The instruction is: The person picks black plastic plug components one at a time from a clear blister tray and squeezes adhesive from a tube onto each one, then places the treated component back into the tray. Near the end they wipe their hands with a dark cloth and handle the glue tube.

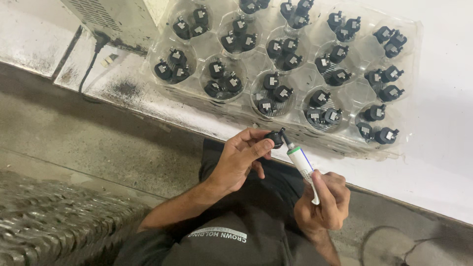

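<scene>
From the head camera, your left hand [241, 160] is closed around a small black part [275, 139], pinched between thumb and fingertips just below the near edge of the clear plastic tray [345, 148]. Your right hand [322, 202] is wrapped around a white tube [301, 165] with a dark nozzle, and the nozzle tip is touching the part. The two hands sit near each other over your lap, joined only through the tube and the part.

To do this well, I judge you should keep the part turned so the spot under the nozzle faces you, and brace your wrists against your body so the tip does not wander. Squeeze gently; too much could run over the part's sides and onto your fingers. Keep your thumb off the spot you are treating.

The tray lies on the white bench [443, 148], its round pockets each holding a few similar black parts [276, 91]. A grey machine box [113, 17] stands at the bench's far left, with a black cable [91, 64] hanging down
</scene>
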### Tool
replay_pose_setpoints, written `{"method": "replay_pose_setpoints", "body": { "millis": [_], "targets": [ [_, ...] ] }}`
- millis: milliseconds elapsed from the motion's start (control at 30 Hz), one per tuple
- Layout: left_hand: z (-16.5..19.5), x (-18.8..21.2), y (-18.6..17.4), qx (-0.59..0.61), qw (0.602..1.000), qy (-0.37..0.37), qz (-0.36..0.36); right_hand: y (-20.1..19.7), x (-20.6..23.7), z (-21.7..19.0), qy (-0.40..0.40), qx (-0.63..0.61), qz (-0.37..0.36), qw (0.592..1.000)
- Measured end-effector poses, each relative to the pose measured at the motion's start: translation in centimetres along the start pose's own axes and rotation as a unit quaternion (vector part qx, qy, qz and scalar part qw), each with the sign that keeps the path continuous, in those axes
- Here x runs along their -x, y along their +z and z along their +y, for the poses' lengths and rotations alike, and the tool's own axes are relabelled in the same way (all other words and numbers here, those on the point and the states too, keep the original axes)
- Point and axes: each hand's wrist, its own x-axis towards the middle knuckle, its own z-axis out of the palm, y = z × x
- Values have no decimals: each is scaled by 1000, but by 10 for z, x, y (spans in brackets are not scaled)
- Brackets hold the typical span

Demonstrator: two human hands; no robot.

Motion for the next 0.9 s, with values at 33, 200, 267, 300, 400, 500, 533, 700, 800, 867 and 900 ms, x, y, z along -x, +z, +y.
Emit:
{"method": "replay_pose_setpoints", "body": {
  "millis": [33, 200, 267, 300, 400, 500, 533, 700, 800, 867, 900],
  "targets": [
    [0, 0, 0, 0, 1000, 0, 0, 1, 0, 0, -1, 2, 3, 1000],
    [-2, 0, -1, 0, 1000, 0, 5, 1, 2, 2, -5, 8, 3, 1000],
    [-2, 0, -1, 3, 1000, 2, 4, 0, 2, 1, -5, 2, -1, 1000],
    [-1, 0, -1, 3, 1000, 1, 4, 0, 1, 2, -6, -1, -3, 1000],
    [-1, 0, 0, 5, 1000, -2, 7, -2, 2, 1, 4, -2, -17, 1000],
    [0, 1, 0, 7, 1000, -4, 11, -2, 2, 2, -4, -1, -11, 1000],
    [0, 1, 0, 8, 1000, -5, 10, -2, 2, 2, -5, -3, -11, 1000],
    [2, 1, 0, 10, 1000, 1, 2, -3, 3, 3, 4, -2, -19, 1000],
    [4, 2, 0, 8, 1000, 2, -1, -2, 4, 2, 4, -9, -16, 1000],
    [5, 3, 0, 8, 1000, -1, 2, -3, 4, 2, 7, -9, -18, 1000],
    [5, 3, 0, 6, 1000, 0, 0, -3, 4, 1, 8, -9, -19, 1000]
  ]
}}
